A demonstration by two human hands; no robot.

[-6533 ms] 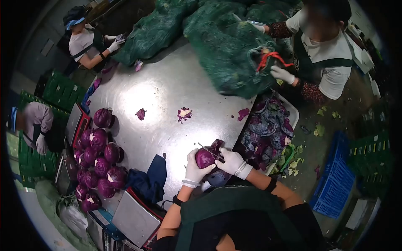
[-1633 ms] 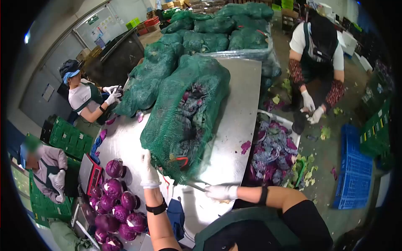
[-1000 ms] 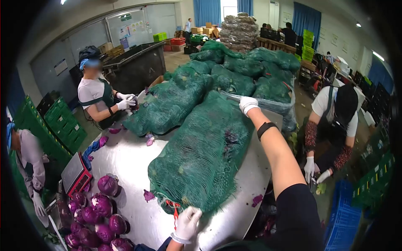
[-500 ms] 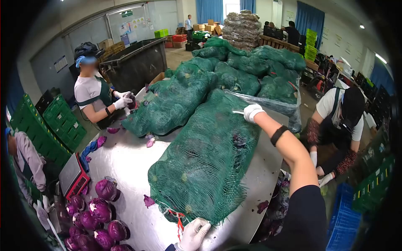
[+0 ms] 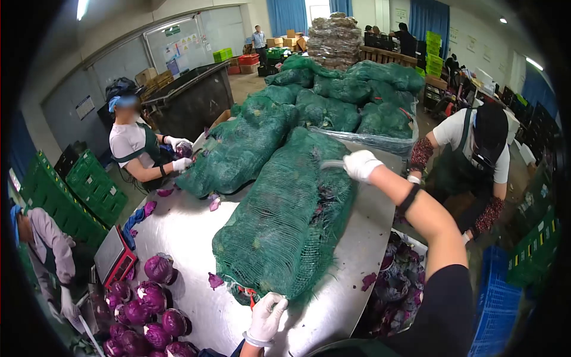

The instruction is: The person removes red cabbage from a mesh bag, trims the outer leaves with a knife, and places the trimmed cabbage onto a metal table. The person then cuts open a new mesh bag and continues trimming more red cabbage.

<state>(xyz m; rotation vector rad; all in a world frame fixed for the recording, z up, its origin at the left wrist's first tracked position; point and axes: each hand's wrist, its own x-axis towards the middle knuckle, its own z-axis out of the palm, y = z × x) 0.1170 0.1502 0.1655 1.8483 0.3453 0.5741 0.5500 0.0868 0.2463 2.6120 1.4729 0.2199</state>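
Note:
A long green mesh sack (image 5: 273, 220) lies on the metal table (image 5: 220, 312), with dark purple contents showing through a gap on its right side. In a white glove, my left hand (image 5: 267, 318) pinches the near end of the sack, beside a red tie (image 5: 251, 294). My right hand (image 5: 360, 165), also gloved, is closed on a pale curved tool (image 5: 332, 164) over the sack's upper right edge. The tool's tip is hard to make out against the mesh.
Purple cabbages (image 5: 152, 296) sit at the lower left near a red scale (image 5: 116, 256). More green sacks (image 5: 244, 143) lie beyond. A bin of purple leaves (image 5: 395, 285) stands right. Co-workers are at left (image 5: 134, 143) and right (image 5: 470, 154).
My right hand has pulled the tool slightly left, and the sack's right side looks more opened. The view has shifted. The co-worker at the right has raised their upper body.

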